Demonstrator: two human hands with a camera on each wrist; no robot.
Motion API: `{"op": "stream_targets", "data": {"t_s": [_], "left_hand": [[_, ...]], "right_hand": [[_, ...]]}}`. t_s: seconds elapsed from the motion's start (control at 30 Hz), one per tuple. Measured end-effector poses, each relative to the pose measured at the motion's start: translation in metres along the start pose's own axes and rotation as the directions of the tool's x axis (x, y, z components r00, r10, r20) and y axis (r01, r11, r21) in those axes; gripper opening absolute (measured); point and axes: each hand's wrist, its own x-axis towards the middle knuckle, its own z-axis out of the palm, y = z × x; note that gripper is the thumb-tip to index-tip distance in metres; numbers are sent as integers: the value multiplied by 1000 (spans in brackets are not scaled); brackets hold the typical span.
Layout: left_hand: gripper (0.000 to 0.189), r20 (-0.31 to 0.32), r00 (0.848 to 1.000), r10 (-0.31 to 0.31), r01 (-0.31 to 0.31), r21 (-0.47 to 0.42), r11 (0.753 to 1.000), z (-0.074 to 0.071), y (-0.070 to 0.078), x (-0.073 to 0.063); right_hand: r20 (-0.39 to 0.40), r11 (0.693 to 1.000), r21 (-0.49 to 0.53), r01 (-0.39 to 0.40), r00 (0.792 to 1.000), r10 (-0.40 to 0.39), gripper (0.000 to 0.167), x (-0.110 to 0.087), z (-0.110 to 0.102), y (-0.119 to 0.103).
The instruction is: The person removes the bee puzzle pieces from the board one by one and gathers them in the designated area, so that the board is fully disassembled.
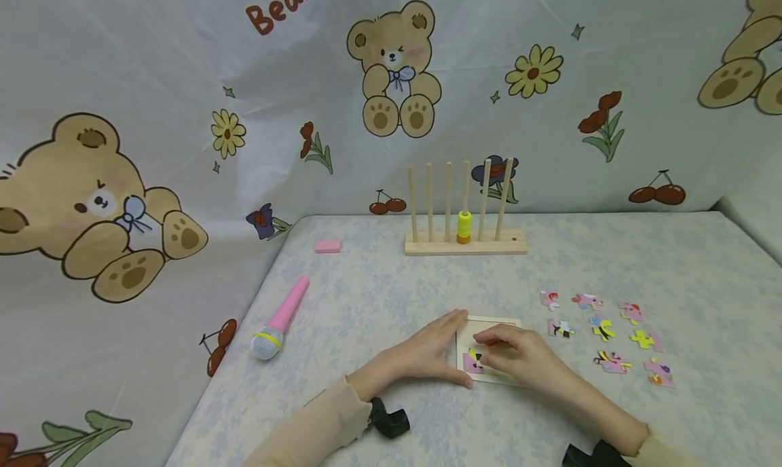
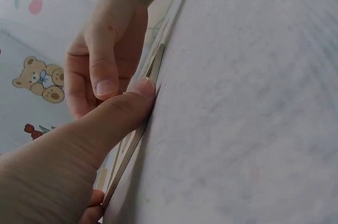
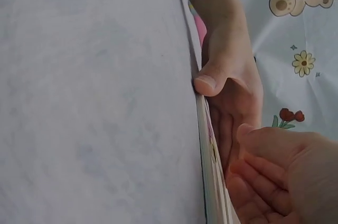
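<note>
A small wooden puzzle tray (image 1: 489, 322) with a pale frame lies flat on the table. My left hand (image 1: 424, 350) holds it at the left side, thumb at the near edge and fingers by the far corner. One pink puzzle piece (image 1: 470, 364) with yellow and black shapes sits in the tray's near left corner. Over the tray, my right hand (image 1: 519, 355) hovers beside that piece with fingers loosely bent, partly covering it. In the right wrist view nothing shows between the right thumb (image 3: 251, 134) and fingers. Several loose puzzle pieces (image 1: 603, 328) lie to the right.
A wooden rack (image 1: 427, 248) of upright pegs stands at the back, yellow and orange beads (image 1: 464, 226) on one peg. At left lie a pink toy microphone (image 1: 284, 318) and a pink block (image 1: 328, 246). A bear-printed cloth (image 1: 275, 80) hangs behind the table.
</note>
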Motion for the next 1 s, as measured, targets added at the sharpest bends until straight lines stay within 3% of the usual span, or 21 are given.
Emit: {"op": "stream_targets", "data": {"t_s": [0.17,0.33,0.47,0.7,1.0], "left_hand": [[114,-3,1000,9,-9,4,1000,1,0,2],[114,1,1000,8,-8,0,1000,2,-1,1],[113,-1,1000,9,-9,12,1000,4,-2,1],[113,8,1000,16,-16,-9,1000,1,1,0],[114,-10,999,33,-32,21,999,1,-1,1]], "right_hand": [[-35,984,-106,140,989,-144,27,-3,6,7],[-26,973,-78,217,975,-220,27,-4,10,7],[1,977,-55,205,979,-205,24,-5,12,5],[-25,984,-122,127,991,-131,21,-7,11,2],[-37,983,-120,137,989,-143,23,-6,15,2]]}}
